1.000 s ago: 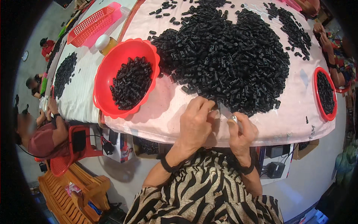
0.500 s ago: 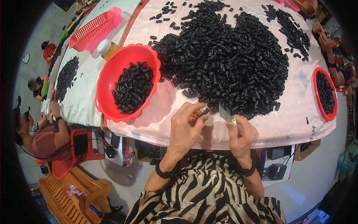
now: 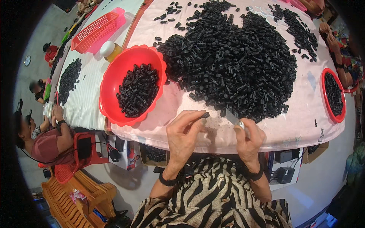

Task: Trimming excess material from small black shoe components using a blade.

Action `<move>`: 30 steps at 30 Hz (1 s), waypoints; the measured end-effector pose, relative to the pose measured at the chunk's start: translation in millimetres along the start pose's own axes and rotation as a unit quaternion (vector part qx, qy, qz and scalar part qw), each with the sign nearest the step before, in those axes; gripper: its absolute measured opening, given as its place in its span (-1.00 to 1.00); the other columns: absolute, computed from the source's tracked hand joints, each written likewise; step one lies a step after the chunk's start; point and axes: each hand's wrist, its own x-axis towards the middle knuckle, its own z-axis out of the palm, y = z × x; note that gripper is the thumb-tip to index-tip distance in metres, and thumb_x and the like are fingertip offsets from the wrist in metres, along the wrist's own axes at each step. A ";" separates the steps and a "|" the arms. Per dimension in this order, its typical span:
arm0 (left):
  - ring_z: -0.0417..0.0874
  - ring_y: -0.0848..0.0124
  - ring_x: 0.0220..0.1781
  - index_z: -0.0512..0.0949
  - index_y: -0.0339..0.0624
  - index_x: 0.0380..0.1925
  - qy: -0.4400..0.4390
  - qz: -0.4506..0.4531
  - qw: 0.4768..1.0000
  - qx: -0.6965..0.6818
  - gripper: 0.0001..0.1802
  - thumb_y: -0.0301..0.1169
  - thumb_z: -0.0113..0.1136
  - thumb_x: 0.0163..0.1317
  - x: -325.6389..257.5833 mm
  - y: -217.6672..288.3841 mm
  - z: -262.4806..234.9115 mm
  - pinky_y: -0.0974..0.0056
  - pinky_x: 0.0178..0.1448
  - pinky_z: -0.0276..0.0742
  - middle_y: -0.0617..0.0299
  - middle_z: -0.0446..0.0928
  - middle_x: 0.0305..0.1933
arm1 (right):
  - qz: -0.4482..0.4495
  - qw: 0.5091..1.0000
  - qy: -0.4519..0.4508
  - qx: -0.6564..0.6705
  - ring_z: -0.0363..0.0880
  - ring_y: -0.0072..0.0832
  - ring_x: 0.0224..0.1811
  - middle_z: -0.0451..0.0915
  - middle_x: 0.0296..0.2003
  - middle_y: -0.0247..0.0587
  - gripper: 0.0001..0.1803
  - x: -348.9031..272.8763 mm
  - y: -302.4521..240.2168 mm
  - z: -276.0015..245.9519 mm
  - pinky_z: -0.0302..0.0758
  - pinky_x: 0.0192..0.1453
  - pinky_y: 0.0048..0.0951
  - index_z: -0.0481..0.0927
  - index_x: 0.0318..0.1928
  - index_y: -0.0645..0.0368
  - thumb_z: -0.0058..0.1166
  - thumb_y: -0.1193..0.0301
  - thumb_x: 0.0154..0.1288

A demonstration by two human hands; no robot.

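Observation:
Between the thumb and fingertips of my left hand [image 3: 183, 131] is a small black plastic piece [image 3: 205, 115], shaped like a short cylinder. My right hand [image 3: 249, 138] is closed round the handle of a small knife [image 3: 231, 117], whose flat pale blade points up and left toward the pile. Just beyond both hands lies a big heap of the same black plastic pieces [image 3: 235, 64] on the pink tablecloth [image 3: 182, 110]. A red scalloped bowl [image 3: 110, 95], partly filled with black pieces, sits left of my left hand.
A round red tray [image 3: 344, 110] of black parts stands at the right edge. Far left are a red perforated basket [image 3: 95, 34] and a white-lidded jar [image 3: 107, 48]. Other people sit around the tables. A wooden bench [image 3: 76, 193] and red chair [image 3: 81, 155] are at lower left.
My left hand has moved a little left, away from the knife, still pinching the black piece. The right hand with the knife has barely moved. The whole view shifts slightly.

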 end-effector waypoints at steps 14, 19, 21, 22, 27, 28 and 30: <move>0.61 0.48 -0.23 0.60 -0.42 -0.17 0.009 0.092 0.990 0.103 -0.78 -0.70 0.13 0.16 1.0 -7.7 -4.4 0.48 -0.16 0.55 0.13 0.55 -0.18 | -0.021 1.000 0.002 -0.005 0.50 -0.43 -0.60 0.55 -0.52 -0.13 -0.75 1.3 0.6 0.6 0.37 -0.58 -0.47 0.53 -0.28 0.34 0.22 0.37 0.20; 0.62 0.45 -0.19 0.54 -0.44 -0.21 0.019 0.046 0.999 0.009 -0.82 -0.70 0.16 0.15 -2.1 -7.3 -1.9 0.46 -0.16 0.57 0.11 0.56 -0.18 | -0.019 1.000 -0.006 -0.003 0.51 -0.43 -0.60 0.55 -0.51 -0.11 -0.75 1.2 0.5 0.4 0.37 -0.59 -0.47 0.53 -0.27 0.35 0.22 0.39 0.19; 0.62 0.45 -0.21 0.52 -0.42 -0.22 0.029 0.018 0.998 -0.047 -0.83 -0.70 0.16 0.15 -1.8 -5.2 1.1 0.45 -0.17 0.57 0.10 0.57 -0.19 | -0.025 1.000 -0.008 0.000 0.51 -0.40 -0.60 0.56 -0.50 -0.09 -0.76 1.1 0.0 0.6 0.37 -0.60 -0.46 0.52 -0.26 0.35 0.22 0.42 0.18; 0.62 0.45 -0.22 0.50 -0.40 -0.23 0.039 -0.009 0.994 -0.102 -0.83 -0.69 0.16 0.15 -1.3 -4.5 1.9 0.44 -0.19 0.57 0.09 0.57 -0.20 | -0.025 1.000 -0.008 0.000 0.51 -0.40 -0.60 0.56 -0.50 -0.09 -0.76 1.1 0.6 1.3 0.37 -0.60 -0.46 0.52 -0.26 0.35 0.22 0.42 0.18; 0.61 0.44 -0.30 0.49 -0.37 -0.23 -0.030 -0.083 0.966 -0.242 -0.85 -0.67 0.13 0.17 1.9 -16.2 -6.7 0.41 -0.24 0.55 0.06 0.59 -0.24 | -0.019 1.000 -0.008 -0.007 0.52 -0.38 -0.58 0.56 -0.49 -0.08 -0.76 0.6 0.4 0.0 0.39 -0.57 -0.44 0.52 -0.26 0.36 0.23 0.46 0.14; 0.60 0.43 -0.33 0.49 -0.37 -0.23 -0.046 -0.099 0.957 -0.270 -0.85 -0.67 0.11 0.18 1.9 -16.1 -7.1 0.41 -0.26 0.54 0.06 0.59 -0.25 | -0.020 1.000 -0.008 -0.006 0.52 -0.38 -0.58 0.56 -0.49 -0.08 -0.76 0.5 -0.3 -0.1 0.39 -0.57 -0.44 0.52 -0.26 0.36 0.23 0.46 0.14; 0.61 0.44 -0.32 0.50 -0.39 -0.21 -0.032 -0.108 0.963 -0.246 -0.84 -0.67 0.11 0.18 1.3 -12.0 -3.9 0.41 -0.24 0.54 0.06 0.59 -0.26 | -0.027 1.000 -0.004 -0.014 0.52 -0.39 -0.57 0.56 -0.49 -0.09 -0.76 0.6 -0.1 0.1 0.39 -0.55 -0.44 0.52 -0.27 0.35 0.24 0.47 0.12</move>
